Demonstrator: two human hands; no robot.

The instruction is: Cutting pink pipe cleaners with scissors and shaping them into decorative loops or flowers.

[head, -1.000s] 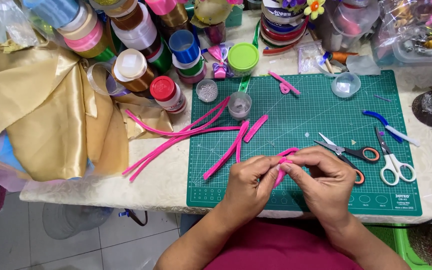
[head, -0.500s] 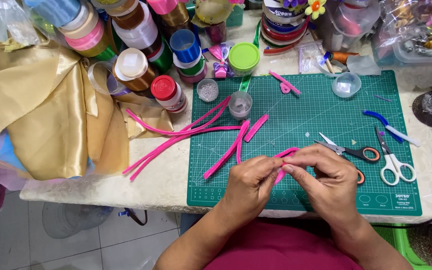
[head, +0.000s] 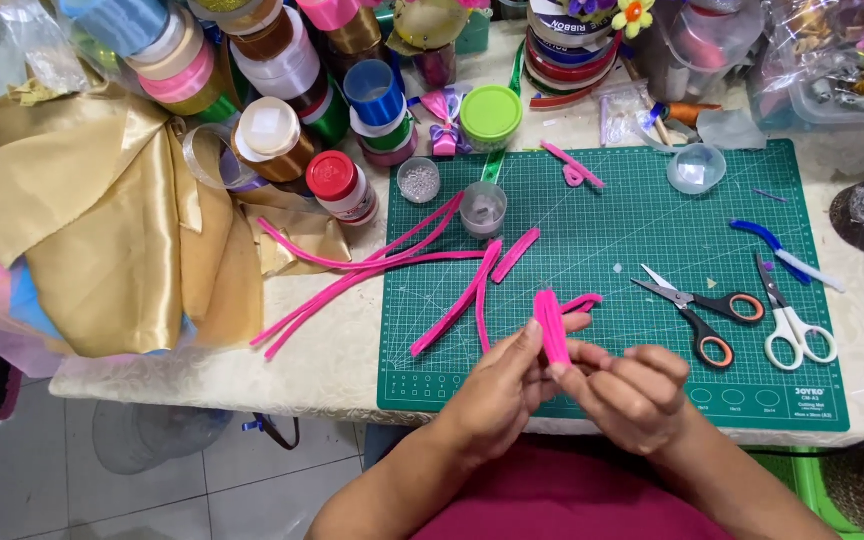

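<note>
Folding pink ribbon strip (head: 552, 328) above green cutting mat (head: 612, 225): left hand (head: 500, 385) and right hand (head: 634, 392) both pinch strip; layers best kept aligned, pinch firm near fold.

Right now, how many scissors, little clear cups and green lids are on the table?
Scissors: 2 (black-orange, white)
Clear cups: 3 ()
Green lid: 1
Total: 6

scissors (head: 704, 310) | gold cloth (head: 102, 230) | ribbon spools (head: 272, 70) (crowded) | green mat (head: 642, 200)
</note>
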